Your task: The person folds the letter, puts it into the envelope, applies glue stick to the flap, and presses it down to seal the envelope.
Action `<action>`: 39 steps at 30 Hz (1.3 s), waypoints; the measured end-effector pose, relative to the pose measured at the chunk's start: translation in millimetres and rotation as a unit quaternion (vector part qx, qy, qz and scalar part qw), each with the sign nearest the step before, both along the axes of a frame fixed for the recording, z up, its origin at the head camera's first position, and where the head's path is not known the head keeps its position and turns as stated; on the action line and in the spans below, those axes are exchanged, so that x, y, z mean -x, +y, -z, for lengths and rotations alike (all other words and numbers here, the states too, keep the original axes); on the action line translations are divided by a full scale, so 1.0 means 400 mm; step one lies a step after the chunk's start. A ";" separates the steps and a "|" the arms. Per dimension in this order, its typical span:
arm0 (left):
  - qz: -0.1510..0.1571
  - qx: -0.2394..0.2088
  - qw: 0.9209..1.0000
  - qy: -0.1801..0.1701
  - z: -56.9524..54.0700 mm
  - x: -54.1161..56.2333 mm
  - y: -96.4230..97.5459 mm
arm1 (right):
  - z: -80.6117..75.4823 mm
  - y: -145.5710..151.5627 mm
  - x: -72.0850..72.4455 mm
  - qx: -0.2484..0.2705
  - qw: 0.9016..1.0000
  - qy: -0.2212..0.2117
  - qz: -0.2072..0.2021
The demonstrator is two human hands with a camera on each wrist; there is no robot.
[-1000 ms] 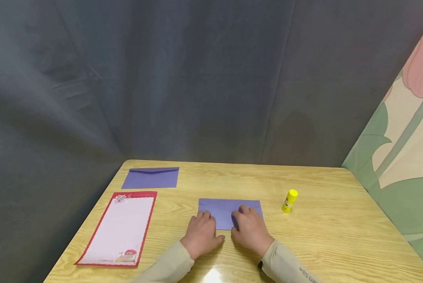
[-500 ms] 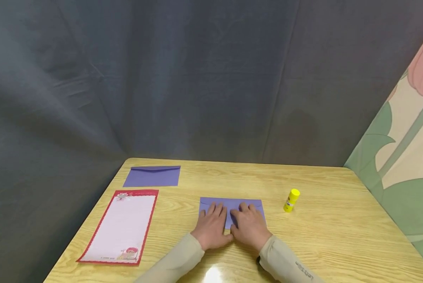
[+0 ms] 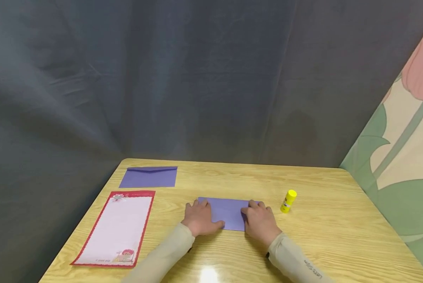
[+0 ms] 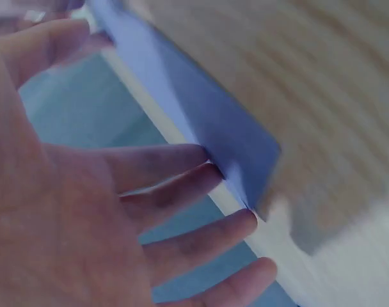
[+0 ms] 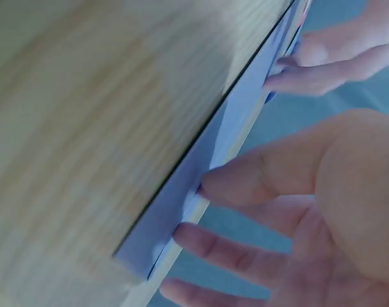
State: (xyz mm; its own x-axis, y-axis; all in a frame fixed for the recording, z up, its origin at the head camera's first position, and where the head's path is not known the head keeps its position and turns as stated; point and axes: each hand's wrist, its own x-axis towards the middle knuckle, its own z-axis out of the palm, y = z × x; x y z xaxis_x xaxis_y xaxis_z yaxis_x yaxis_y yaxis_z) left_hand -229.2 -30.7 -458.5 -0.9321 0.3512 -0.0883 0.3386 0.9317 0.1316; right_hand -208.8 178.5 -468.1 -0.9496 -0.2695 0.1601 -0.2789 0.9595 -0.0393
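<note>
A purple envelope (image 3: 229, 214) lies flat on the table before me, long side across. My left hand (image 3: 198, 220) rests on its left end, thumb stretched toward the lower edge. In the left wrist view the fairly straight fingers (image 4: 182, 185) touch the envelope (image 4: 226, 121) with their tips. On the opposite end lies my right hand (image 3: 262, 224), its fingertips on the paper near the top right corner. The right wrist view has some fingertips (image 5: 214, 182) against the envelope (image 5: 210, 144), fingers slightly bent. Both hands cover the envelope's ends.
A yellow glue stick (image 3: 288, 201) stands right of the envelope. A second purple envelope (image 3: 149, 177) lies at the back left. Nearer on the left is a red-bordered sheet of letter paper (image 3: 117, 232). A dark curtain (image 3: 211, 98) hangs behind the wooden table (image 3: 338, 236).
My left hand first shifts right over the envelope, then back left to its end. My right hand has slid right toward the other end. The envelope lies in about the same place.
</note>
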 end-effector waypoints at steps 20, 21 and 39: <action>0.010 -0.079 0.997 -0.019 -0.005 0.024 -0.080 | 0.005 0.068 0.024 0.014 0.999 -0.003 0.030; 0.010 -0.082 0.996 -0.021 -0.007 0.028 -0.080 | 0.004 0.072 0.029 0.024 0.999 -0.002 0.029; 0.033 -0.089 0.995 -0.035 -0.005 0.039 -0.104 | 0.007 0.108 0.120 0.244 0.949 -0.120 0.162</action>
State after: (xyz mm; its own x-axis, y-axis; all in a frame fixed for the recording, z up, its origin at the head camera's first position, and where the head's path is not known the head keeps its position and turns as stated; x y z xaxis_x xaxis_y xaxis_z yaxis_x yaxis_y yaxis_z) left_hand -245.0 -72.5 -456.4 -0.9000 0.4280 -0.0828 0.3832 0.8672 0.3180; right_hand -256.9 221.8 -470.8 -0.9948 0.0928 -0.0407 0.1004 0.8451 -0.5251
